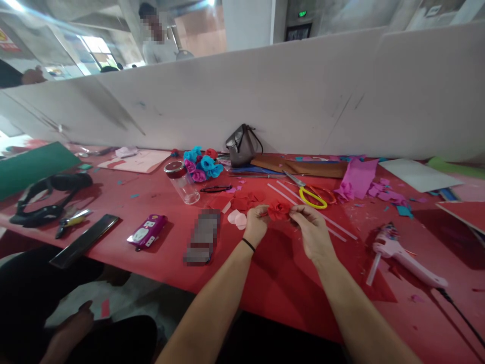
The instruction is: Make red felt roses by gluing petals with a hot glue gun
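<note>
Both my hands meet over the red table point(159, 263) around a small red paper flower point(279, 210). My left hand point(255, 225), with a black band on its wrist, pinches the flower's left side. My right hand point(311, 227) pinches its right side with closed fingers. Red paper pieces point(248, 200) and pale pink petals point(238, 218) lie just beyond my left hand. Yellow-handled scissors point(311, 194) and white sticks point(288, 194) lie behind the flower.
A pink glue gun point(401, 258) lies at the right. A glass jar point(182, 181), blue and pink paper flowers point(200, 164), a dark bag point(242, 145), a power strip point(147, 231), a ruler point(85, 239) and pink scraps point(359, 179) surround. A white partition point(265, 96) stands behind; another person's hand point(71, 323) is at lower left.
</note>
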`<state>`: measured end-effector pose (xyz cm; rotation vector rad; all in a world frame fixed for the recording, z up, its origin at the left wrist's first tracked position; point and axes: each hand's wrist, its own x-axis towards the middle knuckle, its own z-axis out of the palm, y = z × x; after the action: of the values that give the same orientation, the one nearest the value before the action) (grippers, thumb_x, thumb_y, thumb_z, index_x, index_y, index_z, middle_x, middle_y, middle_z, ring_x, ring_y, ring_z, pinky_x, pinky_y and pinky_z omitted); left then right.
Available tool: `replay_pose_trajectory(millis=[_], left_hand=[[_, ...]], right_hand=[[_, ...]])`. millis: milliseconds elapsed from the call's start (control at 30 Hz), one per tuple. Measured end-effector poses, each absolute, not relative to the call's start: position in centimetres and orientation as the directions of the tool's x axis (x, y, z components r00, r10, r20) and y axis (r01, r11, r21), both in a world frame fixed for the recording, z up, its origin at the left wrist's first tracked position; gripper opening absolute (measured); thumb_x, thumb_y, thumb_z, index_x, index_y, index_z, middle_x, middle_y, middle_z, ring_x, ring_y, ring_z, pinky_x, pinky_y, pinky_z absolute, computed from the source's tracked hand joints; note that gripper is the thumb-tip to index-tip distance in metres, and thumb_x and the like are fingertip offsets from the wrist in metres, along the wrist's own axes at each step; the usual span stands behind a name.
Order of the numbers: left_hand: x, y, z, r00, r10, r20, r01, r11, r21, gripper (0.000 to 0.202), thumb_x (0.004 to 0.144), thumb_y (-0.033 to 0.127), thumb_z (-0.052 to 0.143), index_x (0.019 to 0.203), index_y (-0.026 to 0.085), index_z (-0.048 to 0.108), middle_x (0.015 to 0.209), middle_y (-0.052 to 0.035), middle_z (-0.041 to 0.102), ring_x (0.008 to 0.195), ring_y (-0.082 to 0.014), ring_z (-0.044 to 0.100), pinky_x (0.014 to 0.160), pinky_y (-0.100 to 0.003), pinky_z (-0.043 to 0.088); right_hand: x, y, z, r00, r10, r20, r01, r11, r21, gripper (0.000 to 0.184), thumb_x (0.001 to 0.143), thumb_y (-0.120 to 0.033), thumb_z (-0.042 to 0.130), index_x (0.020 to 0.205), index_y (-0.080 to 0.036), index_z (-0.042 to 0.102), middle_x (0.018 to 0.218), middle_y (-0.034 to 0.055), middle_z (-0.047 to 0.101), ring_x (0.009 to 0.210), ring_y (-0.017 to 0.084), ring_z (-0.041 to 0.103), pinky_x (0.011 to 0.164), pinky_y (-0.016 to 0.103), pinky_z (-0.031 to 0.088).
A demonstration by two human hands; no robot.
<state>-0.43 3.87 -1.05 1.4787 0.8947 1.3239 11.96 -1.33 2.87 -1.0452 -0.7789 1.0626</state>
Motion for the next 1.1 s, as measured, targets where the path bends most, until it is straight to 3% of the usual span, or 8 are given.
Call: replay_pose_trajectory(millis=[200,567,833,1100], left_hand=[[-0.3,3.9,-1.2,0.179,0.939,0.293,-0.037,-0.291,0.956,0.012,0.062,0.013,0.056,0.062,0.014,0.068,0.068,-0.0055,0.068,0.069,-0.0171,0.059,0.067,-0.027,0.046],[-0.5,4.0,-1.1,0.122,0.943,0.309,-0.009,-0.311,0.951,0.011,0.055,0.009,0.052,0.050,0.016,0.060,0.059,-0.0019,0.063,0.069,-0.0164,0.058,0.069,-0.027,0.047],[-0.3,3.4,-0.3,0.149,0.951,0.271,-0.136,-0.252,0.958,0.012,0.057,0.013,0.053,0.055,0.015,0.065,0.063,-0.0032,0.066,0.067,-0.0156,0.058,0.067,-0.027,0.047],[0.2,3.5,-1.0,0.228,0.958,0.172,-0.306,-0.097,0.947,0.009,0.059,0.022,0.067,0.061,0.014,0.068,0.058,-0.0026,0.065,0.062,-0.0148,0.058,0.066,-0.028,0.048]], right_hand=[[12.0,-1.3,2.8,0.335,0.942,0.032,-0.302,0.140,-0.943,0.018,0.056,-0.028,0.073,0.068,-0.021,0.062,0.062,-0.0049,0.058,0.056,0.010,0.050,0.059,0.025,0.042],[12.0,-1.4,2.9,0.314,0.949,0.026,-0.281,0.119,-0.952,0.016,0.055,-0.028,0.073,0.061,-0.021,0.060,0.057,-0.0056,0.055,0.055,0.010,0.046,0.058,0.026,0.038],[11.9,-1.6,3.3,0.279,0.955,-0.096,-0.414,0.029,-0.910,0.020,0.050,-0.027,0.077,0.060,-0.021,0.061,0.056,-0.0059,0.056,0.053,0.009,0.046,0.054,0.023,0.036],[12.0,-1.7,3.5,0.247,0.965,-0.085,-0.433,0.031,-0.901,0.020,0.051,-0.028,0.077,0.061,-0.021,0.061,0.060,-0.0051,0.059,0.054,0.008,0.048,0.054,0.022,0.037]])
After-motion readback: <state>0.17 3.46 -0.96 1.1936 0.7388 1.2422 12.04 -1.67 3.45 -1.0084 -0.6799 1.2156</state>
